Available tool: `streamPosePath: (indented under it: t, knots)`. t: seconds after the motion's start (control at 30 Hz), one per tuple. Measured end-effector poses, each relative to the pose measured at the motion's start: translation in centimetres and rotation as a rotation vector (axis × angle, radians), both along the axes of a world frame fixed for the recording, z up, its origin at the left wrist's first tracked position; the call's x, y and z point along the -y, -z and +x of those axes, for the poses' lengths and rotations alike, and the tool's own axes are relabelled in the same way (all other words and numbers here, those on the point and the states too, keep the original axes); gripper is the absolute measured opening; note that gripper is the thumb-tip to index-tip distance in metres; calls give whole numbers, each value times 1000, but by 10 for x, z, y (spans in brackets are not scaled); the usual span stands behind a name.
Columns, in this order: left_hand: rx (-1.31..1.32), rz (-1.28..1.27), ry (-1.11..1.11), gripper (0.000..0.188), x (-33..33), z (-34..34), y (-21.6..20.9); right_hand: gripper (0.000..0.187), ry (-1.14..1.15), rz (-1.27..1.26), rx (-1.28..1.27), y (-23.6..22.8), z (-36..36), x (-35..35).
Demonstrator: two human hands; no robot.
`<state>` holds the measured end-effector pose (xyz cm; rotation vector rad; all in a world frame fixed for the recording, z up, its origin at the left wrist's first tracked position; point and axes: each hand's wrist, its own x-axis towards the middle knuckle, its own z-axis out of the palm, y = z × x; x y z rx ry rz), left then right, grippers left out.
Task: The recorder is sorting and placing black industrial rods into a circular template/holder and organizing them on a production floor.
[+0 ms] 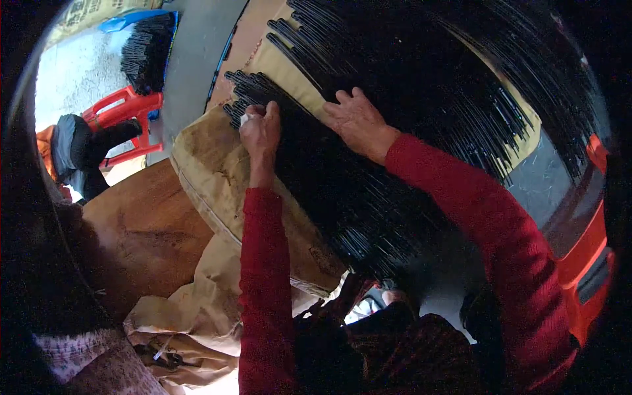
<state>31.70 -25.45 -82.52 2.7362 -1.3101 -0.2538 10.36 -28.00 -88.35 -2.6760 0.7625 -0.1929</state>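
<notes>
A large pile of thin, glossy black rods [395,85] lies across a beige sack cloth. My left hand [261,135] is closed at the left ends of a nearer bundle of black rods [253,87]. A small white patch shows at its fingers; whether it is a wrap or a scrap of cloth I cannot tell. What the fingers hold is hidden. My right hand [361,125] rests flat with its fingers apart, at the edge of the rods beside a bare beige strip [299,76]. Both my arms wear red sleeves.
A stained beige sack [217,155] covers the near left side, beside brown sheeting [148,227]. Red plastic stools stand at the far left [151,105] and right [582,276]. Another person in dark clothing [79,145] is at the left. More black rods [146,52] lie at the back left.
</notes>
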Motion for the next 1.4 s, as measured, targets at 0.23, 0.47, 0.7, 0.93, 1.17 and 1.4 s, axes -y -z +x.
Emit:
streamPosePath:
  t: [0.23, 0.47, 0.7, 0.93, 1.17, 1.4]
  knots:
    - [-44, -2, -61, 74, 3, -19, -4, 42, 43, 57, 70, 0, -1, -4]
    - [35, 41, -73, 73, 5, -31, -13, 46, 24, 144, 164, 10, -8, 0]
    - [205, 36, 17, 61, 15, -53, -11, 46, 62, 48, 248, 23, -7, -6]
    - [121, -55, 25, 63, 7, -38, 6, 44, -12, 164, 108, 4, -15, 1]
    - [-234, -210, -46, 70, 11, -35, 3, 35, 42, 457, 210, -2, -25, 11]
    - [-597, -237, -124, 71, 19, -54, -6, 40, 8, 601, 200, -4, -18, 29]
